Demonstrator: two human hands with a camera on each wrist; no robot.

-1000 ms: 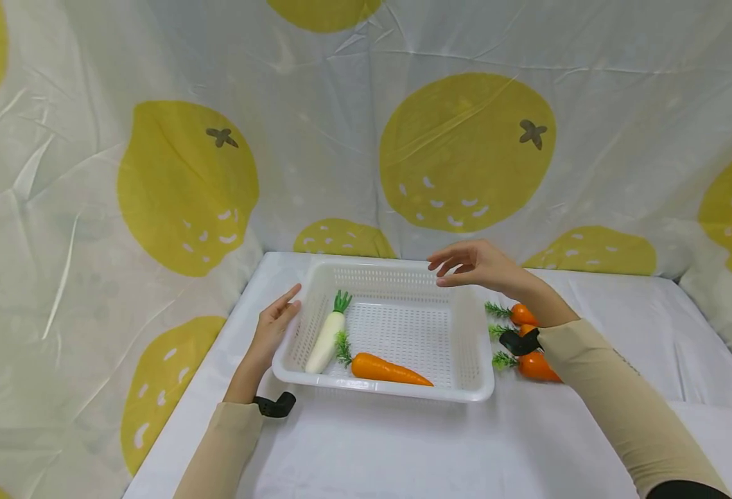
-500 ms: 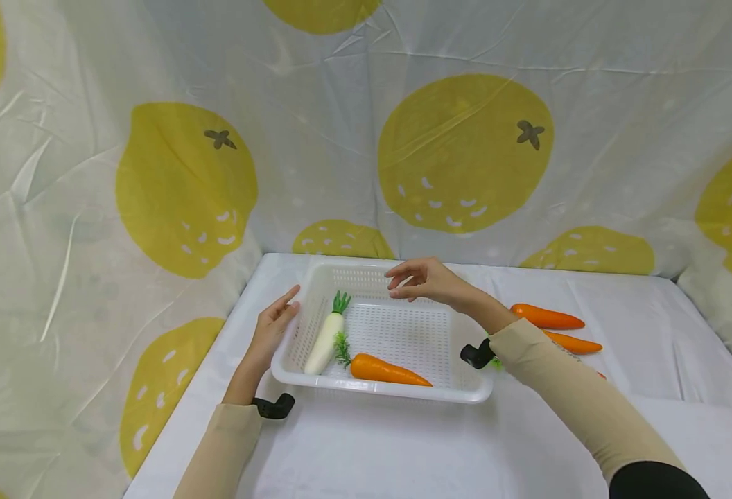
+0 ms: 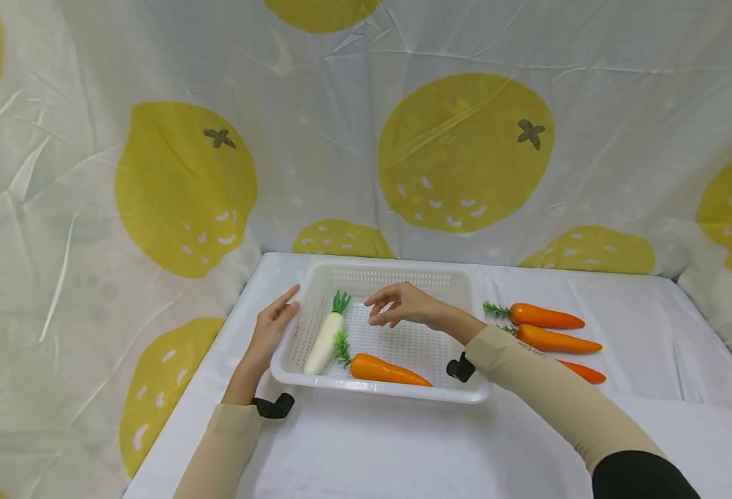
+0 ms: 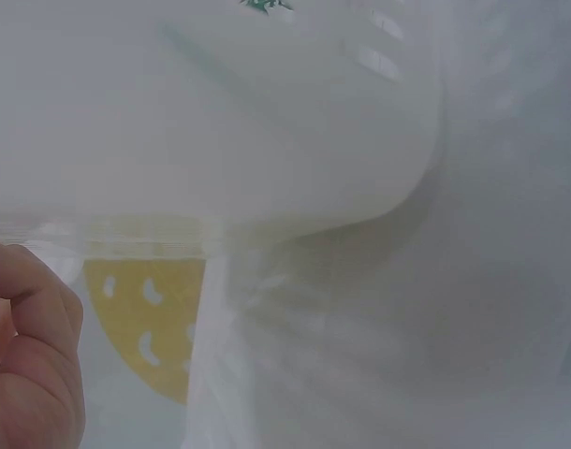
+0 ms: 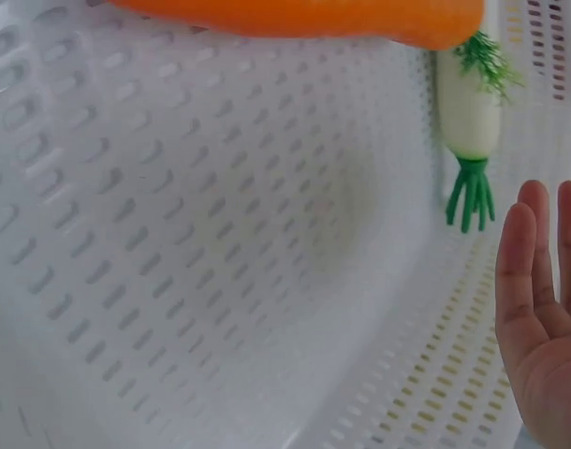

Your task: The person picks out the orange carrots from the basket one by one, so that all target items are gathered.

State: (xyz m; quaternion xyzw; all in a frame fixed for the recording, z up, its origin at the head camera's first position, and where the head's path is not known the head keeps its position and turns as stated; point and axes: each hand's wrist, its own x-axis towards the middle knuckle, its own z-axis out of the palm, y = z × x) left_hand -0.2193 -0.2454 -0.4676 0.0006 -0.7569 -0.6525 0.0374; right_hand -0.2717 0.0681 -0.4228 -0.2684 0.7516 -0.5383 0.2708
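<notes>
A white plastic basket with perforated walls stands on the white-covered table. Inside it, a white radish with green stalks lies along the left side, and an orange carrot with a leafy green top lies along the front. My left hand is at the basket's left rim, its fingers extended. Over the middle of the basket hovers my right hand, its fingers loosely bent and nothing in them. In the right wrist view its fingers appear near the radish's green stalks.
Right of the basket, a carrot lies at the back, another carrot in front of it, and a third carrot is partly hidden by my right sleeve. A lemon-print cloth hangs behind the table.
My right hand has moved left and down from above the basket's back right corner to over its middle, uncovering the carrots on the right. My left hand stays at the rim.
</notes>
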